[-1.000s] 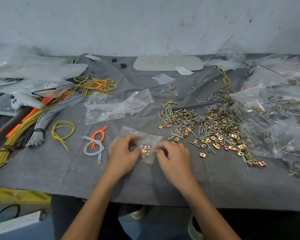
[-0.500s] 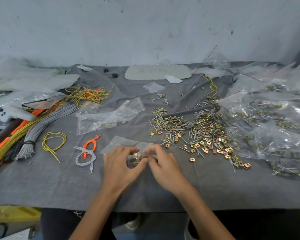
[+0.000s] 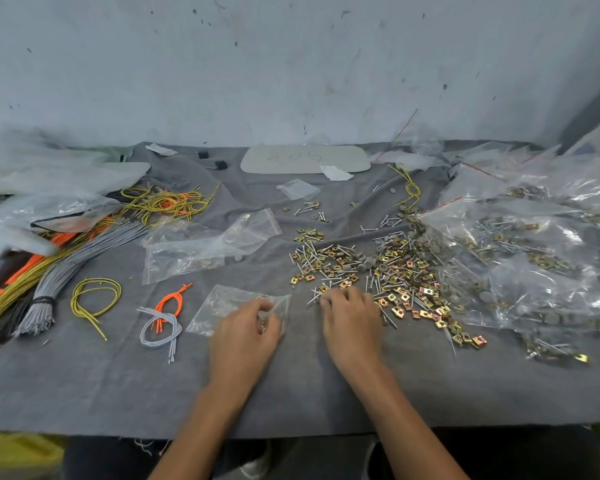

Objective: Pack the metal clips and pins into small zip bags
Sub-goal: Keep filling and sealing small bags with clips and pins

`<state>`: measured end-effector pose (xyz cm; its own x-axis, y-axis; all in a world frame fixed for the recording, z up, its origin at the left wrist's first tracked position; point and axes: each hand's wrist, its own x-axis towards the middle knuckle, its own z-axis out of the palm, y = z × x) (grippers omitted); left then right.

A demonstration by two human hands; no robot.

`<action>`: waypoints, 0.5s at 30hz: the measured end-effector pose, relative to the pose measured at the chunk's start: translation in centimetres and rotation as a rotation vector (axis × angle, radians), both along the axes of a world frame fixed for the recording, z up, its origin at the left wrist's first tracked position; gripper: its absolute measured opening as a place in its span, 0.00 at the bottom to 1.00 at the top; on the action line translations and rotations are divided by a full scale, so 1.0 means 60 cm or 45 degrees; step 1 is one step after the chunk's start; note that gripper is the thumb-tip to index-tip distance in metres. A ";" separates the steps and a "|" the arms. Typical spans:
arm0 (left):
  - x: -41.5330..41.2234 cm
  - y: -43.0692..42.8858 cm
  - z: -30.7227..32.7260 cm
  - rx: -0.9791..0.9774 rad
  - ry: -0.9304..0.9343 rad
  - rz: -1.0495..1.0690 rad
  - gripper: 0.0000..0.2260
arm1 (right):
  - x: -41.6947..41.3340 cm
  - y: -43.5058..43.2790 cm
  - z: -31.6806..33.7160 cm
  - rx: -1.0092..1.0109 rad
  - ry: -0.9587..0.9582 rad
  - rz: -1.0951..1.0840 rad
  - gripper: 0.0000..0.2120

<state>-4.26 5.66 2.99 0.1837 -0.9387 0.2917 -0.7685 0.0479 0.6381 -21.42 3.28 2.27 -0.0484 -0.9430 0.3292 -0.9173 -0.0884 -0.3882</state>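
A small clear zip bag (image 3: 222, 306) lies flat on the grey cloth (image 3: 84, 386), and my left hand (image 3: 246, 336) holds its right end with curled fingers; a few brass clips show by the fingertips. My right hand (image 3: 350, 323) rests palm down at the near left edge of a spread pile of brass clips and silver pins (image 3: 378, 271), its fingertips curled into the pile. What the fingers hold is hidden.
Filled zip bags (image 3: 534, 254) heap up at the right. Two more clear bags (image 3: 205, 244) lie behind the left hand. Grey, yellow and orange cord bundles (image 3: 66, 265) lie at the left, small cord loops (image 3: 160, 320) beside the held bag. A pale plate (image 3: 305, 160) sits at the back.
My right hand has left the bag and moved right to the edge of the clip pile. The left hand stays on the bag.
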 end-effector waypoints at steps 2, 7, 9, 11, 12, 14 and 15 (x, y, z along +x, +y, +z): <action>0.002 0.002 -0.007 0.003 0.074 0.026 0.03 | 0.011 0.012 0.004 -0.080 -0.185 0.112 0.09; 0.006 0.004 -0.014 -0.006 0.223 0.023 0.06 | 0.068 0.034 0.012 -0.057 -0.322 0.429 0.07; 0.007 0.008 -0.014 -0.028 0.275 0.023 0.08 | 0.077 0.031 0.010 -0.011 -0.192 0.395 0.08; 0.008 0.009 -0.014 -0.045 0.288 0.019 0.08 | 0.077 0.029 0.007 -0.012 -0.216 0.350 0.07; 0.008 0.007 -0.016 -0.045 0.284 0.015 0.07 | 0.075 0.028 0.008 -0.031 -0.286 0.339 0.06; 0.008 0.004 -0.018 -0.038 0.277 0.010 0.05 | 0.062 0.019 0.010 -0.105 -0.429 0.281 0.04; 0.007 0.004 -0.019 -0.039 0.280 0.009 0.05 | 0.050 0.010 0.011 -0.148 -0.416 0.221 0.03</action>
